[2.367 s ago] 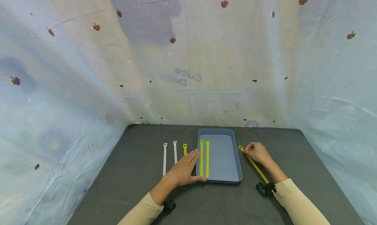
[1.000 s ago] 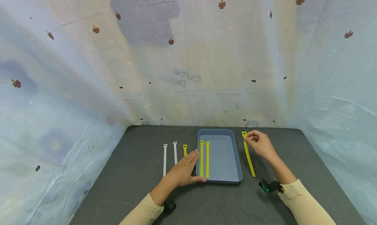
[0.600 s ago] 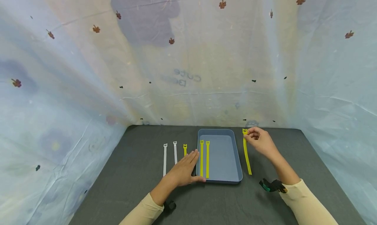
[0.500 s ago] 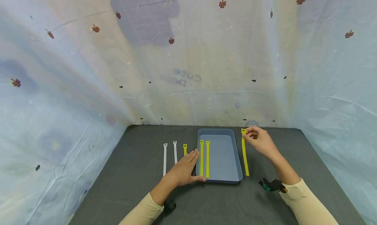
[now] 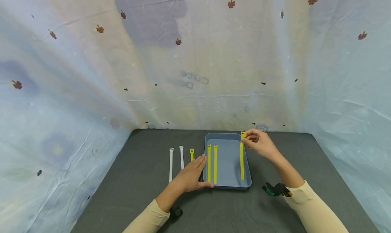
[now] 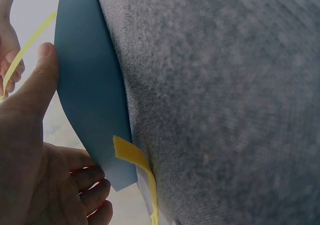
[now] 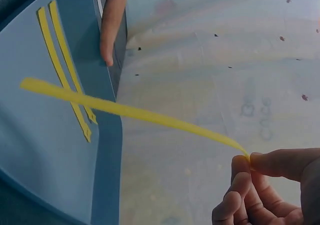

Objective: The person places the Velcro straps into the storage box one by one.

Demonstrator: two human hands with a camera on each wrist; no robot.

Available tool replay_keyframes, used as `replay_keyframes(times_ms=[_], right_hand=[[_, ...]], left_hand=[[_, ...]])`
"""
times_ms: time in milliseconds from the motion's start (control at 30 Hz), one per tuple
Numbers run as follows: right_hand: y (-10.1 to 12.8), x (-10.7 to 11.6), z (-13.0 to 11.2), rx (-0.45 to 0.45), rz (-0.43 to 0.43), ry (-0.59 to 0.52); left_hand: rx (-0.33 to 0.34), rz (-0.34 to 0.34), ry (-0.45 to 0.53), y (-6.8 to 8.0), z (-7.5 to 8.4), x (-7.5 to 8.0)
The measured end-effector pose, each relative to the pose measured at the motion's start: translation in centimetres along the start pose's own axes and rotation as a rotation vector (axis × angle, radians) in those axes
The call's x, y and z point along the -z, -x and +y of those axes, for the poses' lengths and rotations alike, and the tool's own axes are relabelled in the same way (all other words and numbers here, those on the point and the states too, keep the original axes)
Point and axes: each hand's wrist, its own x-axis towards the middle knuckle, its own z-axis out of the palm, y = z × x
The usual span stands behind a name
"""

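Observation:
My right hand pinches a yellow hook-and-loop cable tie near its slotted head, between thumb and fingertips. The tie hangs over the right side of the blue-grey tray; in the right wrist view the tie stretches out, slightly bent. Two yellow ties, a left one and a right one, lie side by side in the tray's left part. With straight fingers, my left hand rests against the tray's left side, its thumb at the front left corner. In the left wrist view the thumb touches the tray wall.
Left of the tray, two white ties, an outer one and an inner one, lie on the dark grey cloth. Beside them another yellow tie is partly hidden by my left hand. A patterned curtain surrounds the table.
My right hand has lifted the yellow cable tie off the cloth right of the tray and carried it left, over the tray's right side. The left hand has stayed in place.

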Motion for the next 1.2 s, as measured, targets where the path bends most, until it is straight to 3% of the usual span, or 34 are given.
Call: replay_keyframes(times_ms=[667, 1200], right_hand=[[-2.4, -3.9, 1.3, -0.042, -0.125, -0.056], [-4.8, -5.2, 3.3, -0.173, -0.108, 0.015]], left_hand=[[0.012, 0.0, 0.019, 0.0, 0.1, 0.1], [0.023, -0.006, 0.01, -0.1, 0.1, 0.0]])
